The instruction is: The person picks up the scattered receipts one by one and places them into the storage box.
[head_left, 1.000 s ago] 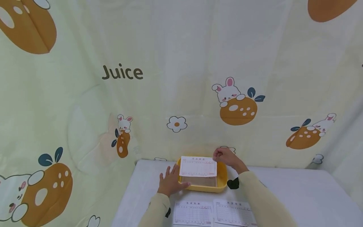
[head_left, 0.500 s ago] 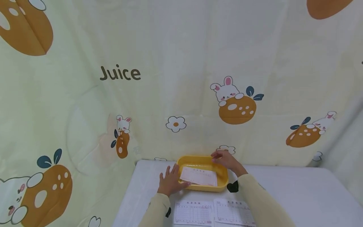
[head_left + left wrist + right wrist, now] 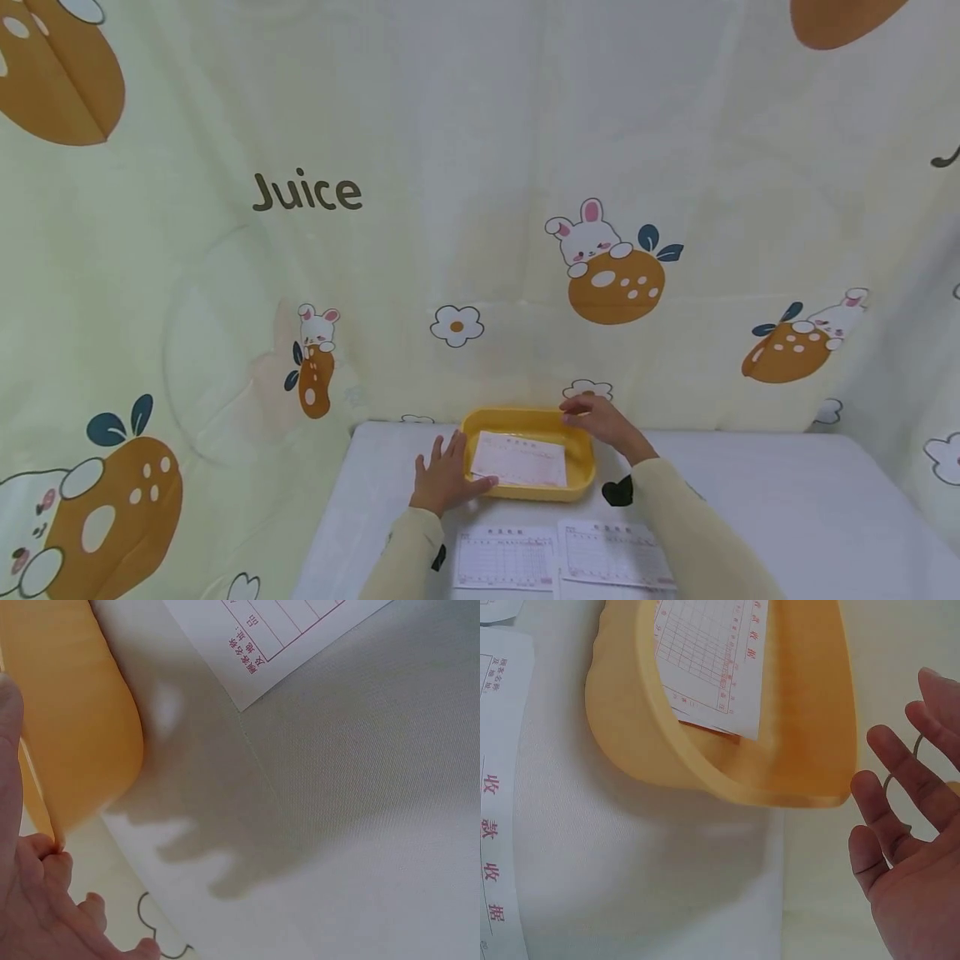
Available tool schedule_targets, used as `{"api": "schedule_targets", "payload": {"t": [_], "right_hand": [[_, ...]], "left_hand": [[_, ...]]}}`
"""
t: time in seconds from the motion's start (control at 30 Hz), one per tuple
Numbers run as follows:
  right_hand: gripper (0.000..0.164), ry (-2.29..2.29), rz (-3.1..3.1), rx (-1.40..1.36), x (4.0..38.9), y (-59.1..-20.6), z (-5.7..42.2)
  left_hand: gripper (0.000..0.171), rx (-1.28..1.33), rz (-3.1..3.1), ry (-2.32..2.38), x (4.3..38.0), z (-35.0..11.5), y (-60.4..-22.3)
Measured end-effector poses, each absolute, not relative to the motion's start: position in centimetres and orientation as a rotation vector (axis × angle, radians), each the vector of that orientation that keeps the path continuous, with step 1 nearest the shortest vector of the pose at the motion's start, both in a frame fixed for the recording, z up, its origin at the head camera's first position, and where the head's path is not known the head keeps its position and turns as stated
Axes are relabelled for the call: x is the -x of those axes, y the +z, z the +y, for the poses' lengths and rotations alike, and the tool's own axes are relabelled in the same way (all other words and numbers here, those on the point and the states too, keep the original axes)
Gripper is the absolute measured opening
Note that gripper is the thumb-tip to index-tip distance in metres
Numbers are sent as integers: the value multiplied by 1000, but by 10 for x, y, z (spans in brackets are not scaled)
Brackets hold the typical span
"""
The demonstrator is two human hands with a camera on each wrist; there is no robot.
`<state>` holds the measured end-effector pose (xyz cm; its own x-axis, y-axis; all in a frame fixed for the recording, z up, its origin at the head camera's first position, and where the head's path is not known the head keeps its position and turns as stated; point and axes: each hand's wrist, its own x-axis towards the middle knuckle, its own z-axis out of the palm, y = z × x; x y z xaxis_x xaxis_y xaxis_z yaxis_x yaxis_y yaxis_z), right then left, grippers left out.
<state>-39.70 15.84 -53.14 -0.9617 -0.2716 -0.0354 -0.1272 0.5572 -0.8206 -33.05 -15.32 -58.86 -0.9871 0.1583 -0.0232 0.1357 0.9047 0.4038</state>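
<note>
The left hand (image 3: 444,479) comes in from below with its fingers spread wide, thumb over the near rim of the yellow tray (image 3: 532,494) and fingers along its left side; it steadies the rim without gripping any paper. The right hand (image 3: 603,425) reaches in from the lower right, palm inward, fingers loosely bent and slightly apart, holding nothing; its fingertips are at the tray's far right corner, though whether they touch it I cannot tell. The slip (image 3: 520,460) lies inside the tray, slightly askew, toward the left, with a strip of tray floor between it and the right wall. The tray's far rim is near the back edge of the worktop (image 3: 735,500), just before the curtain (image 3: 480,208). A narrow gap parts the tray from two nearer forms (image 3: 506,557), and the worktop stretches away to the right.
</note>
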Motion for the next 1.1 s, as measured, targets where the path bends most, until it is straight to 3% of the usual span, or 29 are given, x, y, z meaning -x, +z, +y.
{"api": "schedule_targets", "payload": {"t": [0.27,0.67,1.1], "right_hand": [[36,-1412,2611,274,391,-527,185],[51,-1288,2631,90,365,-546,267],[41,-1280,2632,61,322,-589,320]], "left_hand": [[104,-233,3001,640,328,-153,-582],[105,-202,2968,678,326,-149,-581],[108,-186,2958,695,330,-151,-588]]}}
